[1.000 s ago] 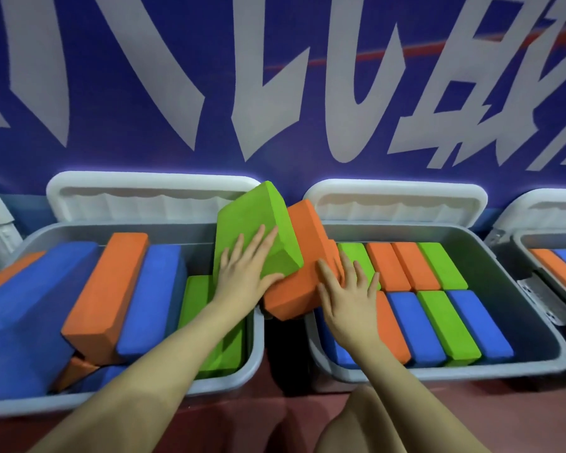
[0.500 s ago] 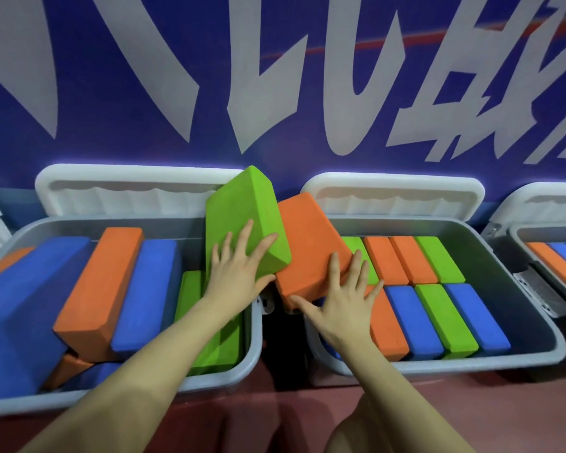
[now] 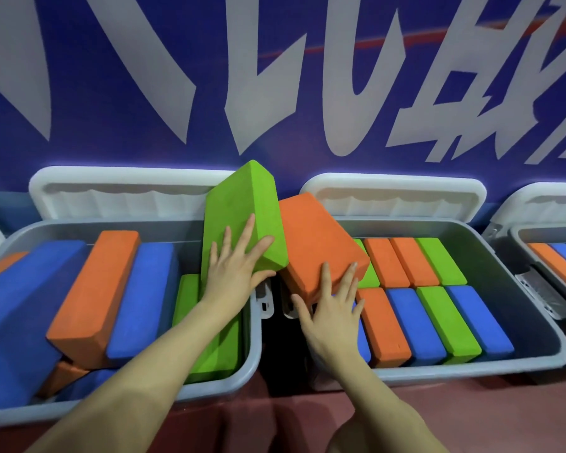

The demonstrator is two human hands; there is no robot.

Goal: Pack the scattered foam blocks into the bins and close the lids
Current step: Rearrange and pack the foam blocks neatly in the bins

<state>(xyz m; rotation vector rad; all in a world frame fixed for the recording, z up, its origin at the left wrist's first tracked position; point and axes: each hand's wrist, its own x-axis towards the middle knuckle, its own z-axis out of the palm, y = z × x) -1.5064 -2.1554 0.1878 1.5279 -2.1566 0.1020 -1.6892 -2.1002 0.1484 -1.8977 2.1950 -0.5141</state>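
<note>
My left hand (image 3: 236, 268) lies with spread fingers on the face of a green foam block (image 3: 242, 210), thumb hooked round its lower corner. The block stands tilted upright over the right end of the left grey bin (image 3: 254, 351). My right hand (image 3: 330, 308) holds an orange foam block (image 3: 314, 243), fingers on top and thumb under its near edge. That block hangs tilted over the left end of the right grey bin (image 3: 543, 318). Both bins hold blue, orange and green blocks. Their white lids (image 3: 111, 197) (image 3: 392, 201) stand open against the wall.
A blue banner wall (image 3: 275, 76) rises right behind the bins. A third open bin (image 3: 520, 237) with blocks sits at the far right. A dark gap (image 3: 275, 354) separates the two main bins. Red floor (image 3: 275, 420) runs along the front.
Both hands have lifted their blocks higher. The green block has tipped more upright, and the orange block has swung up and right over the right bin's end.
</note>
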